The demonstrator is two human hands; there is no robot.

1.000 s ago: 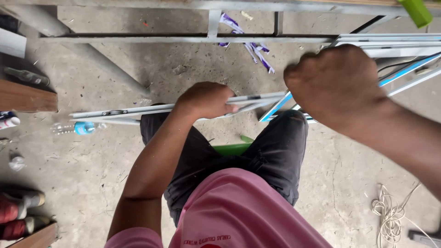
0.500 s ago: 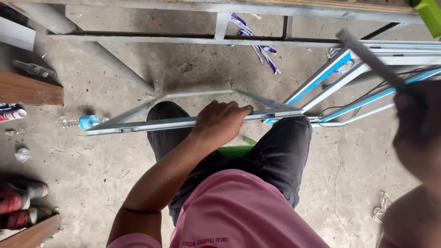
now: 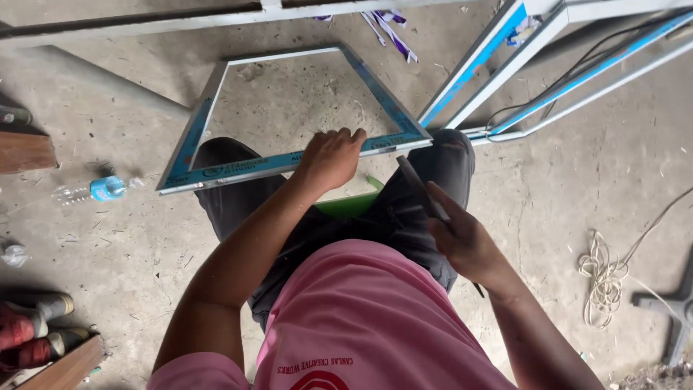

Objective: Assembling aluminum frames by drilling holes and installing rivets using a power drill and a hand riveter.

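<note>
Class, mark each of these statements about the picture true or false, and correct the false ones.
1. The left hand grips the near edge of the metal frame. True.
2. The right hand is empty. False: it holds a thin dark tool.
3. A plastic bottle lies on the floor left of the frame. True.
4. The frame lies flat on the floor. False: its near edge rests across the person's knees.
5. A coil of pale cord lies on the floor to the right. True.

The dark tool (image 3: 422, 191) is partly hidden inside the right hand (image 3: 465, 242).
</note>
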